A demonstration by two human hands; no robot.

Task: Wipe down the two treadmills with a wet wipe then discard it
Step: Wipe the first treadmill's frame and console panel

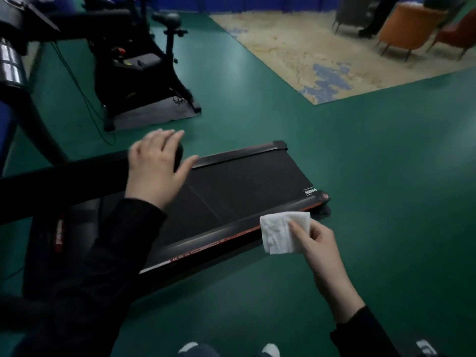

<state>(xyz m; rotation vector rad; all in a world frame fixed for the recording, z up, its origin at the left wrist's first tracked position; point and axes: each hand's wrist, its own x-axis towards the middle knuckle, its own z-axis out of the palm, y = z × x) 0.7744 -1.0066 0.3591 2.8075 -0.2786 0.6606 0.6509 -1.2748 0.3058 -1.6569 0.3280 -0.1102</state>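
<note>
**Wipe on the near rail of the treadmill**

The right hand pinches a white wet wipe between the thumb and the curled fingers. The wipe is folded and crumpled, and it lies against the near side rail of a black treadmill, close to the rail's right end. The left hand rests on the rounded end of a black handlebar, with the fingers spread and open, not gripping. Both arms wear dark sleeves. The treadmill stands on a green floor. Far on the left stands an exercise bike on a grey mat. Far on the right lies a beige and blue rug with an orange armchair on it.
</note>
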